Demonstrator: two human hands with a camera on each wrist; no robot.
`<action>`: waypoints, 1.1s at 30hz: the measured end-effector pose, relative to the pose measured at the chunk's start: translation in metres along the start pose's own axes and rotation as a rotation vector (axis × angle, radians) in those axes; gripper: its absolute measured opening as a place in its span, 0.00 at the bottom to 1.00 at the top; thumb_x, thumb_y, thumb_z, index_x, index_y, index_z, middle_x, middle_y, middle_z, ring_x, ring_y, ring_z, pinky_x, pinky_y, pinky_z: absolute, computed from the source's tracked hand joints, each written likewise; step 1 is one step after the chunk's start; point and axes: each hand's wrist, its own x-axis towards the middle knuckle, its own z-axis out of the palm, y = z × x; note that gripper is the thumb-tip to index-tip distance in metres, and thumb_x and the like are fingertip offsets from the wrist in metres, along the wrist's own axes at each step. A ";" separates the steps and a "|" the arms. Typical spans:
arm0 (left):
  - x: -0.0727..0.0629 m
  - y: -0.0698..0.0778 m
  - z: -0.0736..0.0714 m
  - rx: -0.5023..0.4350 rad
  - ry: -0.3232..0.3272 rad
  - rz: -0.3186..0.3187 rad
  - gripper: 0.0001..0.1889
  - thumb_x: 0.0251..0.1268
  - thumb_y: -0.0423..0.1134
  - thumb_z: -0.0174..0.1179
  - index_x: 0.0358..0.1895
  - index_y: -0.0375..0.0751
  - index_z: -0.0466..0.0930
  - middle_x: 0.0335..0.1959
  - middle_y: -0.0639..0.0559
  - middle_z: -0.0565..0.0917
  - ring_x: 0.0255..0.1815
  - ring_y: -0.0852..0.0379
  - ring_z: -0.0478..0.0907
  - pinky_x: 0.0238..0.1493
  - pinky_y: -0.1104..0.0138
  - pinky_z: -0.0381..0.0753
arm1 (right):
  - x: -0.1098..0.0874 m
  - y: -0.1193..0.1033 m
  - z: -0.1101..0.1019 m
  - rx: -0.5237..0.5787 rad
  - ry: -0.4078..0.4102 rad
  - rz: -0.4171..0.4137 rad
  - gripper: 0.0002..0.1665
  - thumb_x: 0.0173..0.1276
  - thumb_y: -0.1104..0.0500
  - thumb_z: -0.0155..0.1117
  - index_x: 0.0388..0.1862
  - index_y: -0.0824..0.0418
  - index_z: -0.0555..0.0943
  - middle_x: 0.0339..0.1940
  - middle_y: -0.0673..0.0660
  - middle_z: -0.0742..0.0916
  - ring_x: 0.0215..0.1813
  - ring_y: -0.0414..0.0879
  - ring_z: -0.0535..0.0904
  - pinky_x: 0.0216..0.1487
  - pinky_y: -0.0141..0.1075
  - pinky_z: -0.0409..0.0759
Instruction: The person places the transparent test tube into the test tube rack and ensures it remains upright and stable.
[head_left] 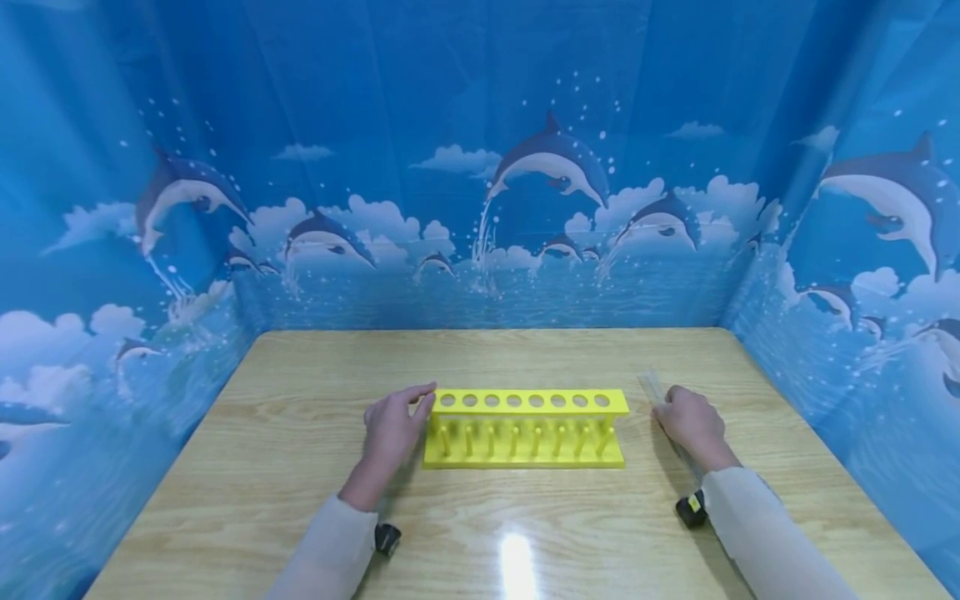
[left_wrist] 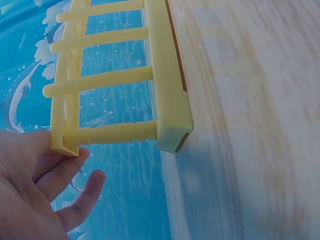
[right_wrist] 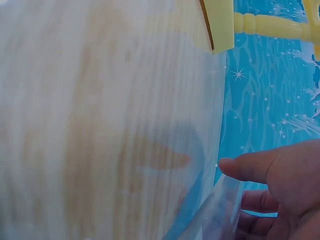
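Observation:
A yellow test tube rack [head_left: 525, 460] stands upright on the table, with a row of round holes along its top plate and pegs rising from its base. At its left end, my left hand [head_left: 393, 423] pinches the corner of the top plate between thumb and fingers; the left wrist view shows the last fingers [left_wrist: 82, 200] off the rack. To the right of the rack and apart from it, my right hand [head_left: 692, 423] holds a long, clear tube [head_left: 651, 384]. In the right wrist view the see-through tube [right_wrist: 220, 207] lies under the thumb, partly hidden by the hand.
The wood-grain table [head_left: 465, 517] reaches back to a blue curtain [head_left: 420, 83] printed with dolphins, which also hangs along the left and right sides. Black wrist cameras [head_left: 691, 509] sit at both cuffs. Light glares off the table's near middle.

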 end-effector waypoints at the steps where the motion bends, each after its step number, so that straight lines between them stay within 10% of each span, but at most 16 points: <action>1: 0.000 0.000 0.000 -0.001 0.003 0.003 0.14 0.69 0.45 0.59 0.55 0.52 0.83 0.49 0.47 0.86 0.50 0.48 0.82 0.57 0.47 0.64 | 0.000 0.000 0.000 -0.004 0.008 -0.005 0.20 0.71 0.56 0.55 0.47 0.74 0.75 0.36 0.68 0.82 0.32 0.55 0.77 0.32 0.46 0.74; 33: 0.000 -0.001 0.000 -0.001 0.003 0.000 0.14 0.69 0.45 0.60 0.56 0.51 0.83 0.48 0.46 0.86 0.47 0.49 0.82 0.56 0.47 0.65 | -0.017 -0.021 -0.015 0.116 0.344 -0.176 0.25 0.72 0.53 0.58 0.57 0.71 0.72 0.42 0.69 0.83 0.40 0.61 0.81 0.31 0.49 0.77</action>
